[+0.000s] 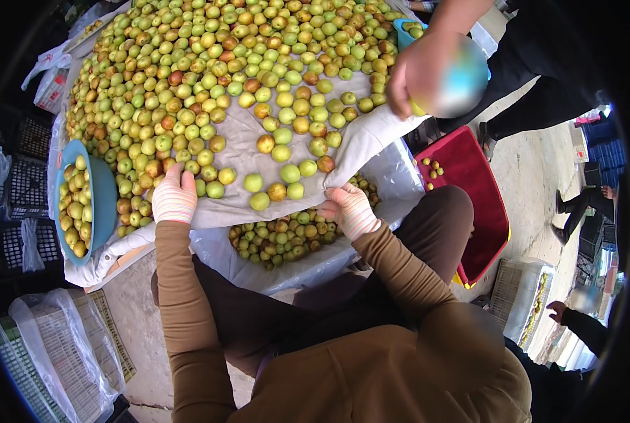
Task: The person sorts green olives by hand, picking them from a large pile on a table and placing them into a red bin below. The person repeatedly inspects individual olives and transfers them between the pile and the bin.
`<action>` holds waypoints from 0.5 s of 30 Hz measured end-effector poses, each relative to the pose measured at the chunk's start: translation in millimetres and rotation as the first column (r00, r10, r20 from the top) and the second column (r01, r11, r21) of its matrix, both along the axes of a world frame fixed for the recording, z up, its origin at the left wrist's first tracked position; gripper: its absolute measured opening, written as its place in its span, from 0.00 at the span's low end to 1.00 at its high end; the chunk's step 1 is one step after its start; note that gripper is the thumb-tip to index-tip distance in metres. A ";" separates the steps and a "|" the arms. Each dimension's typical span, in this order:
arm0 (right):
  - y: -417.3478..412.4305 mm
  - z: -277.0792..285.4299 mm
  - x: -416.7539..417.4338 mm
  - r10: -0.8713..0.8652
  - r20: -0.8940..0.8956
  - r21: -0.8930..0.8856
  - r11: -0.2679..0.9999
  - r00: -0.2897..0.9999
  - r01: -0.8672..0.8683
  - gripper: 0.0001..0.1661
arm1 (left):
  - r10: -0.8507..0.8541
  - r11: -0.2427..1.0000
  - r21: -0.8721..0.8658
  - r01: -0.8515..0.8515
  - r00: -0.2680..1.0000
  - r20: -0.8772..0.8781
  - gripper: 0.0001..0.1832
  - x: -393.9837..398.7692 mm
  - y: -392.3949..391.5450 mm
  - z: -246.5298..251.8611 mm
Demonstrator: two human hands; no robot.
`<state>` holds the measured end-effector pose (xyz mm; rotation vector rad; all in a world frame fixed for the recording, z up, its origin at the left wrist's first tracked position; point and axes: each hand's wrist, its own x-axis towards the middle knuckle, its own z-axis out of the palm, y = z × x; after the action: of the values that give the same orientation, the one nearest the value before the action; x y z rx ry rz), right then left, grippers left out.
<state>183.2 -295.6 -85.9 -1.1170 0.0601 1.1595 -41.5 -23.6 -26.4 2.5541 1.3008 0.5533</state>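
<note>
A heap of green and brown jujubes lies on a pale cloth in front of me. My left hand, in a striped glove with bare fingertips, is at the cloth's front edge among the nearest jujubes; what its fingers grip is hidden. My right hand, gloved alike, pinches the cloth's edge at the front right. Below that edge, more jujubes fill a container lined with clear plastic, between my knees. Several loose jujubes rest on the cloth between my hands.
A blue basin of jujubes stands at the left. Another person's hand reaches over the cloth's right corner, partly blurred. A red bin holds a few jujubes. Plastic-wrapped crates stand at lower left, another crate at right.
</note>
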 end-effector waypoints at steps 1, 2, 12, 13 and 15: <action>-0.3 1.5 0.2 0.006 -0.007 -0.011 1.000 1.000 -0.006 0.15 | -0.001 1.000 -0.009 0.001 1.000 -0.018 0.19 0.0 -0.6 1.2; -0.9 3.5 0.5 0.012 -0.014 -0.022 1.000 1.000 -0.013 0.15 | -0.002 1.000 -0.018 0.001 0.999 -0.037 0.19 0.8 -2.5 2.5; -3.1 4.2 -1.6 0.022 0.001 0.019 1.000 1.000 -0.022 0.16 | 0.001 0.995 -0.098 -0.030 0.959 -0.283 0.45 88.4 -68.1 17.7; -4.1 2.6 -0.9 0.012 -0.006 0.023 1.000 1.000 -0.011 0.16 | -0.003 0.997 -0.072 -0.015 0.969 -0.249 0.42 100.0 -70.8 13.9; -4.1 4.1 -2.5 0.004 -0.013 0.017 1.000 1.000 -0.004 0.16 | -0.038 0.999 -0.003 0.038 0.975 -0.218 0.39 123.1 -78.3 10.6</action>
<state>180.7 -299.7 -81.8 -1.0951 0.0578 1.1687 81.6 -101.9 -15.7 2.6965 1.3145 0.2712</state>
